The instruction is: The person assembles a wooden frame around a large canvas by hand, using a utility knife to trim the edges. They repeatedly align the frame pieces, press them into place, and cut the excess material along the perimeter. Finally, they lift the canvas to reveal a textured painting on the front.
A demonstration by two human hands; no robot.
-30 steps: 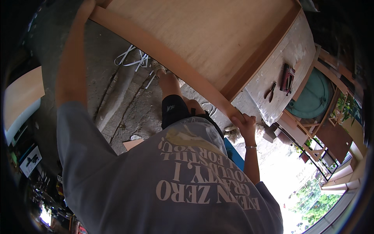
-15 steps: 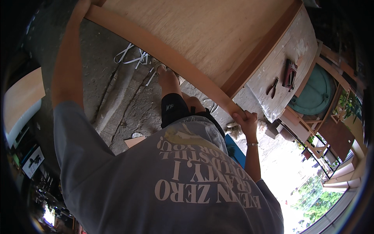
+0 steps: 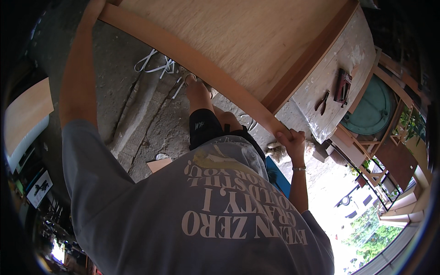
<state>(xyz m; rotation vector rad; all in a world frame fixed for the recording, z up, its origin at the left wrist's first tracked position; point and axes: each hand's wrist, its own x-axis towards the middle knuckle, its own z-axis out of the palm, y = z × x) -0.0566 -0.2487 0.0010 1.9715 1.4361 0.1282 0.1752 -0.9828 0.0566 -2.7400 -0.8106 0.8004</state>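
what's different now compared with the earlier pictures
The left hand shifted slightly left, with the left end of the shallow brown wooden panel. A white vehicle came into view at lower right. The right hand kept gripping the panel; dark slim pliers stayed on the stained whitish table.

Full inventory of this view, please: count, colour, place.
Rimmed wooden panel: 1, light brown, top centre
Table: 1, pale, stained, upper right
Pliers: 1, dark, on table
Boxy tool: 1, dark red, beside pliers
Disc: 1, teal, right of table
Strips: several, white, on floor
Floor: 1, grey, below panel
Furry-looking thing: 1, pale, right of centre, kind unclear
Blue sheet: 1, blue, right of shirt
Board: 1, tan, left edge
Foliage: uncounted, green, lower right
Shirt: 1, grey, lower centre
Shorts: 1, black, centre
Left hand: 1, bare, panel's left corner
Right hand: 1, bare, gripping panel's right corner
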